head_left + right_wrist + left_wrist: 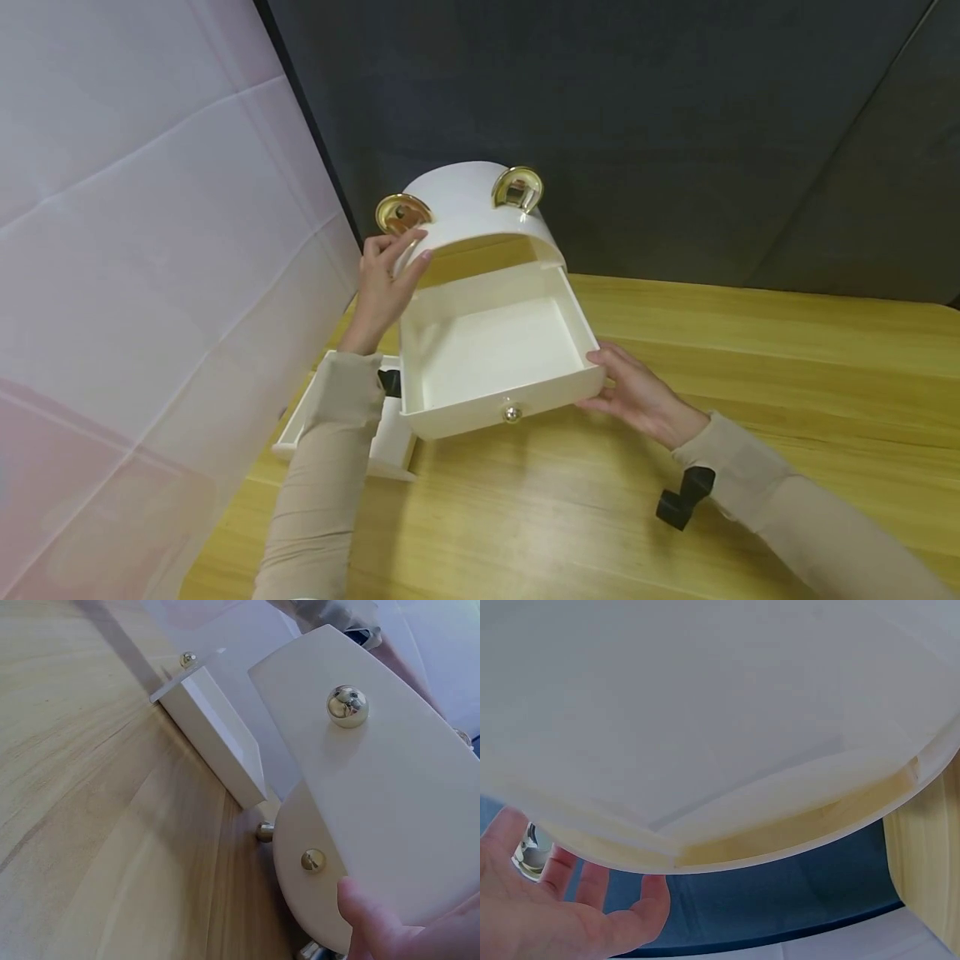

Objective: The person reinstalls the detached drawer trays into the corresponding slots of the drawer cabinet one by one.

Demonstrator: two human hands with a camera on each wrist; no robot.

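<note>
A white arched box (472,208) with two gold round ears stands on the wooden table (750,350). Its drawer (495,350) is pulled out, empty, with a small gold knob (512,413) on the front. My left hand (386,279) grips the box's left front rim, fingers on the arch and thumb on the edge; the left wrist view shows that hand (562,907) under the pale shell (720,712). My right hand (637,392) holds the drawer's right front corner, thumb on its side. In the right wrist view the drawer front (390,787) fills the right, with a fingertip (375,922) on it.
A second white drawer (390,442) lies loose on the table left of the box, under my left forearm, and also shows as the loose drawer (217,735). A white curtain (150,250) hangs close on the left. A dark backdrop (675,125) stands behind the table.
</note>
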